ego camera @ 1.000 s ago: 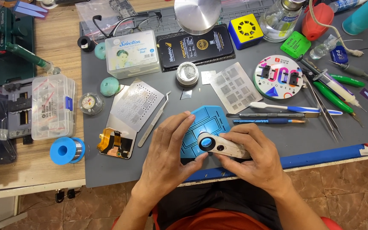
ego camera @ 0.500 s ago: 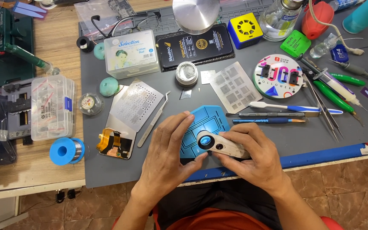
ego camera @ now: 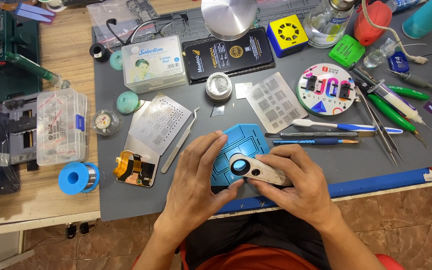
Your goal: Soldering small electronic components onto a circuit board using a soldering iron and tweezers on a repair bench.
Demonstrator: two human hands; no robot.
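Little has moved since the earlier frames: the folding loupe has crept slightly toward 10 o'clock across the blue hexagonal repair mat, and both hands keep their places. The right hand pinches the loupe's pale grey handle, fingers curled narrow around it, with the round dark lens pointing toward 9 o'clock. The left hand lies spread and fairly wide on the mat's left half, its thumb touching the lens rim; it steadies rather than grips. The mat sits at the near edge of the grey tabletop, at 6 o'clock of the scene. As a judgement, the work stands at inspection: the lens is set over the mat, yet no tool is in hand, the bent tweezers lie idle at 9 o'clock of the mat, and the pens and brush rest at 2 o'clock, so any fixing seems still to come. A perforated metal stencil and a phone screen part with orange flex lie just beside the left hand, and a blue solder spool farther at 9 o'clock. What lies under the lens is hidden by the hands and too small to make out; the mat's right side is covered too.
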